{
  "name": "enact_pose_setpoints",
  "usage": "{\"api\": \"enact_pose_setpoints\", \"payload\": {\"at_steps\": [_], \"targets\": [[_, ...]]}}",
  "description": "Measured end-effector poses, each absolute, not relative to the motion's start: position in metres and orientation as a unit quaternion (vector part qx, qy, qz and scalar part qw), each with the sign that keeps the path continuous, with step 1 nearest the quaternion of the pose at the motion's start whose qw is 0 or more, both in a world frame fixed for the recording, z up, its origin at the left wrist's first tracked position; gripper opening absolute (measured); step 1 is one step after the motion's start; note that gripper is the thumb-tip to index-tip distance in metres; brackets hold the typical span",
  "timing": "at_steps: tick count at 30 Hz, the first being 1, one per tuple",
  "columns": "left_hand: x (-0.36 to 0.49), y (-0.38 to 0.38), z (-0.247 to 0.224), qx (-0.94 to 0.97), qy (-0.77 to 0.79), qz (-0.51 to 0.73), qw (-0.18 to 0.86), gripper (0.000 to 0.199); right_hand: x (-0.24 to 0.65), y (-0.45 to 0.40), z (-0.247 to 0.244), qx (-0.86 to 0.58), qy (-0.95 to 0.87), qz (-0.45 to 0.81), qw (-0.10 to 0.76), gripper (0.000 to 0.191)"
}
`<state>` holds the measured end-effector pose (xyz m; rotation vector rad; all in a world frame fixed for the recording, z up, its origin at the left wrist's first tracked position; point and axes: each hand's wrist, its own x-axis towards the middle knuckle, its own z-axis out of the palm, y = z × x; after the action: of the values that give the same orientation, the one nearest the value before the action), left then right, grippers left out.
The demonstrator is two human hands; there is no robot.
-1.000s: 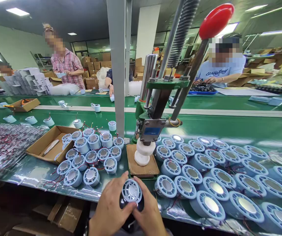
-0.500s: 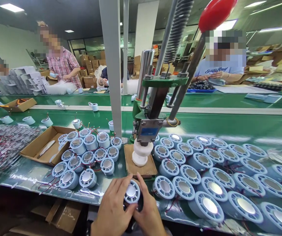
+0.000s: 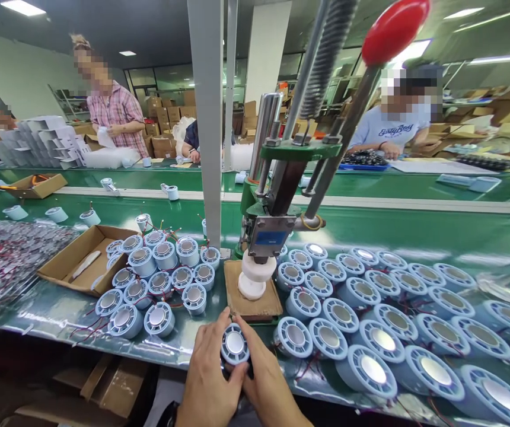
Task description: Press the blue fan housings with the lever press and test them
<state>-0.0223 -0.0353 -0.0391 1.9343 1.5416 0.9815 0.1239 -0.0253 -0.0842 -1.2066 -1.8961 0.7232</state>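
Note:
Between my two hands sits a light-blue round housing with a silver disc in its slotted top, held at the table's front edge. My left hand wraps its left side, and my right hand closes on its right side; both thumbs press at the near side. Just beyond stands a green hand press with a red-knobbed lever. Its white plunger is above a brown base pad, with a white round piece beneath. The underside of the held housing is hidden.
Rows of similar blue housings fill the right side; another group with red wires lies left, by a cardboard tray. A grey post rises behind. Across the green conveyor, people work, one in a plaid shirt.
The view has shifted slightly. My hands still hold the housing, almost unmoved before the press. Across the line, the co-workers' arms have moved.

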Motion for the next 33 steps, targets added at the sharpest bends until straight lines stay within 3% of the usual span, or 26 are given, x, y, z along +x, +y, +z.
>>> {"api": "enact_pose_setpoints", "payload": {"at_steps": [5, 7, 10, 15, 17, 19, 21, 24, 28, 33], "targets": [[-0.027, -0.035, -0.061, 0.732, 0.533, 0.353, 0.236, 0.064, 0.141, -0.024, -0.065, -0.458, -0.81, 0.288, 0.227, 0.088], [-0.027, -0.035, -0.069, 0.741, 0.521, 0.349, 0.243, 0.058, 0.152, -0.027, -0.039, -0.446, -0.838, 0.232, 0.211, 0.092], [-0.025, -0.035, -0.074, 0.73, 0.523, 0.354, 0.262, 0.057, 0.173, -0.028, 0.03, -0.45, -0.838, 0.07, 0.3, 0.083], [-0.023, -0.032, -0.061, 0.679, 0.554, 0.362, 0.32, 0.058, 0.197, 0.018, 0.197, -0.433, -0.745, -0.175, 0.476, 0.054], [-0.025, -0.027, -0.047, 0.662, 0.564, 0.35, 0.347, 0.06, 0.2, 0.056, 0.253, -0.462, -0.696, -0.215, 0.505, 0.049], [-0.027, -0.017, -0.029, 0.646, 0.575, 0.341, 0.369, 0.058, 0.199, 0.096, 0.29, -0.495, -0.671, -0.175, 0.524, 0.044], [-0.028, -0.002, -0.01, 0.63, 0.582, 0.36, 0.368, 0.056, 0.197, 0.129, 0.307, -0.501, -0.679, -0.081, 0.53, 0.037], [-0.024, 0.029, 0.015, 0.622, 0.569, 0.412, 0.347, 0.054, 0.195, 0.153, 0.307, -0.479, -0.691, -0.004, 0.541, 0.043], [-0.011, 0.07, 0.026, 0.615, 0.528, 0.456, 0.369, 0.051, 0.198, 0.153, 0.3, -0.467, -0.691, -0.017, 0.552, 0.055], [0.0, 0.084, 0.021, 0.596, 0.497, 0.485, 0.404, 0.052, 0.196, 0.153, 0.299, -0.473, -0.677, -0.033, 0.562, 0.051]]}}
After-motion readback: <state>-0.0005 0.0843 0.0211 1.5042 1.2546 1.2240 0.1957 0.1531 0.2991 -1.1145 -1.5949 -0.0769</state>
